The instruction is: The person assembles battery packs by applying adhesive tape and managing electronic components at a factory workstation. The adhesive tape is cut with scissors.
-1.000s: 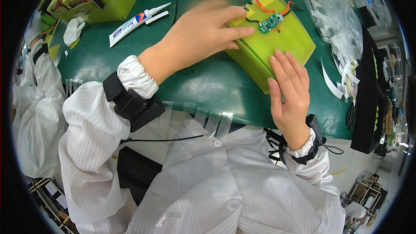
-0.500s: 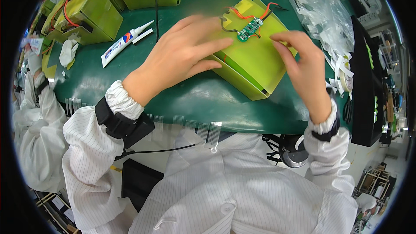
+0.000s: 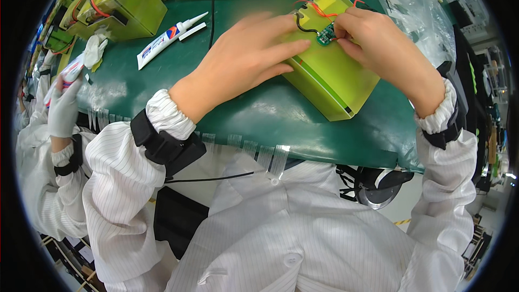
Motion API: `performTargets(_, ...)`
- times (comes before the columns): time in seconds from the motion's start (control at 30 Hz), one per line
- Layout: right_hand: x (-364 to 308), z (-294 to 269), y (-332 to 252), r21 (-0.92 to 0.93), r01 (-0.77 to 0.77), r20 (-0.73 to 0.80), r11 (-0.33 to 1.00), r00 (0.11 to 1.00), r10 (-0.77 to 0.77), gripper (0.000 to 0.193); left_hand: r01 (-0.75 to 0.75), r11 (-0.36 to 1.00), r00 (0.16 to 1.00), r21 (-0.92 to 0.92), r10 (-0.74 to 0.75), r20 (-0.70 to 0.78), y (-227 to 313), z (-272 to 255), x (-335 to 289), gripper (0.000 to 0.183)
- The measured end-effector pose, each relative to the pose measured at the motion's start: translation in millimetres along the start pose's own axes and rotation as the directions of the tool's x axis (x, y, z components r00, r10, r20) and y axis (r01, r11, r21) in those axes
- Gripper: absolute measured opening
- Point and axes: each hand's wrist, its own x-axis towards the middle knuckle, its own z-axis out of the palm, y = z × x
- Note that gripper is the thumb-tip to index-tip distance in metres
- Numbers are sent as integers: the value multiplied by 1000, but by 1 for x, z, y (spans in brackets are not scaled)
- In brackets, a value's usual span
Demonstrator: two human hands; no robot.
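A yellow-green battery block [image 3: 335, 78] lies on the green mat [image 3: 259, 113] in front of me. A small green circuit board [image 3: 326, 35] with red and black wires sits on its top face. My left hand [image 3: 243, 59] lies flat on the block's left side, fingers stretched toward the board. My right hand [image 3: 373, 40] has come in from the right, and its fingertips pinch at the board and the red wire beside it.
A white glue tube [image 3: 167, 38] lies on the mat to the left. More yellow-green blocks [image 3: 130, 2] with red wires stand at the back left. A co-worker's gloved hand [image 3: 65, 105] holds a tube at the far left. Clear plastic bags [image 3: 416, 5] lie at the right.
My right hand left the block's near right edge and went up to the circuit board, where it now pinches. My left hand stayed flat on the block.
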Motion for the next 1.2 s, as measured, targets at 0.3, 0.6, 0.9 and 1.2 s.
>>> performTargets(0.3,2,6,-5,-105,-2,-8,994,1000,1,11,5,999,1000,-33,-5,5,2,4,2,45)
performTargets(0.6,-2,-6,10,19,-19,95,1000,995,17,13,3,999,1000,-48,-2,4,0,10,3,45)
performTargets(0.9,-27,-4,23,290,-123,-67,949,987,149,11,-50,972,999,231,53,-9,0,12,5,46)
performTargets(1.2,-59,19,-1,353,-296,-306,888,860,408,11,-43,964,998,263,55,-38,4,9,4,47)
